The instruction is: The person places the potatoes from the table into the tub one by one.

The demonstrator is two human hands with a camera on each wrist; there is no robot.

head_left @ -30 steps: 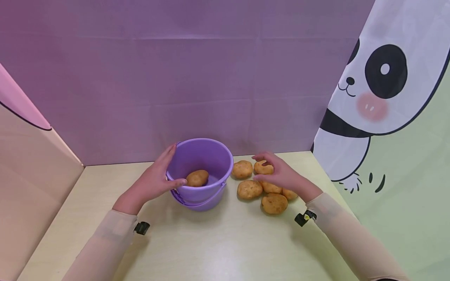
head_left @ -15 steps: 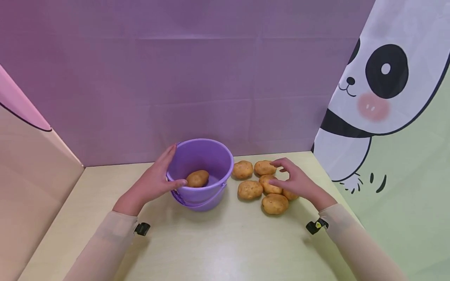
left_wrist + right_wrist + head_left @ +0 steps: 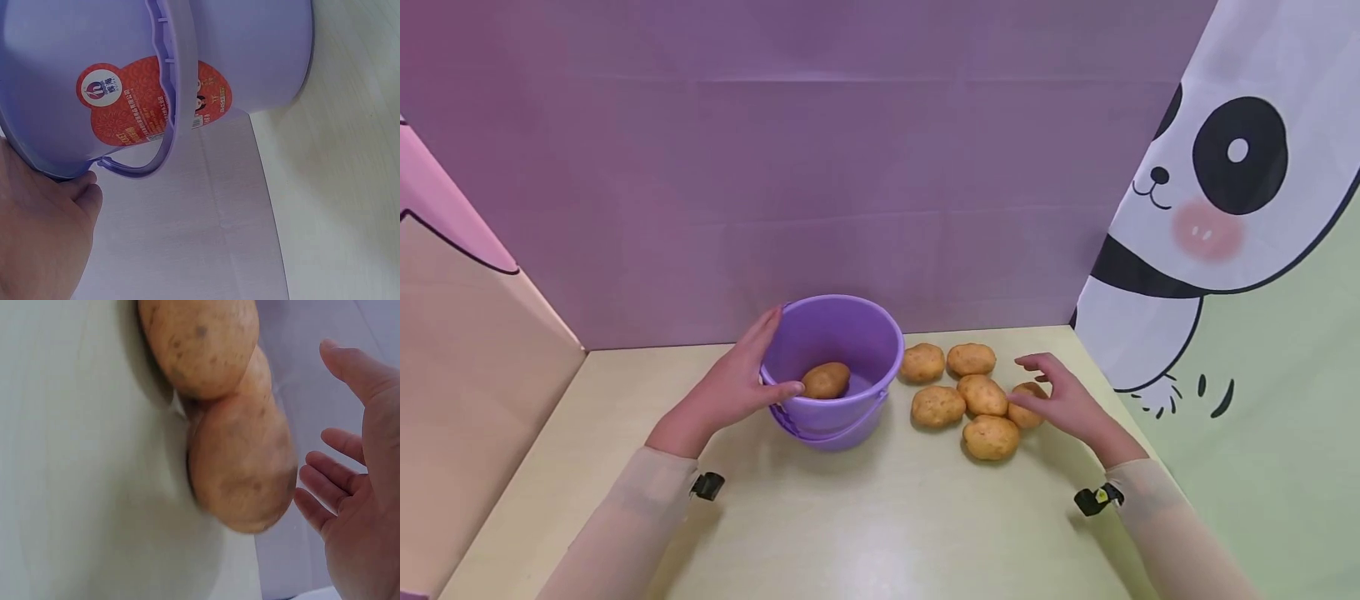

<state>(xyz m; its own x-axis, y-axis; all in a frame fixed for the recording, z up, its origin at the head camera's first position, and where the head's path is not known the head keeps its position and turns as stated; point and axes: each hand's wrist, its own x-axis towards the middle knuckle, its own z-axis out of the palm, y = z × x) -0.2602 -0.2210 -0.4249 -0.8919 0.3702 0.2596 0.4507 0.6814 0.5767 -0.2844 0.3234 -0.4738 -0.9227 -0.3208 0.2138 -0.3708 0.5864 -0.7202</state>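
Note:
A purple bucket stands upright on the table, its handle hanging down the near side. My left hand holds its left rim, and the left wrist view shows the fingers at that rim. One potato lies inside the bucket. To the right is a loose group of several potatoes. My right hand hovers with parted fingers over the rightmost potato, which it partly hides. In the right wrist view that potato sits just off the fingertips, with no finger closed round it.
The pale table runs back to a purple backdrop. A panda-printed sheet borders the right side, near my right hand. A beige and pink sheet borders the left.
My right hand has moved rightward, away from over the back and middle potatoes, to the rightmost one. The left hand keeps its place at the bucket rim. The view has shifted slightly.

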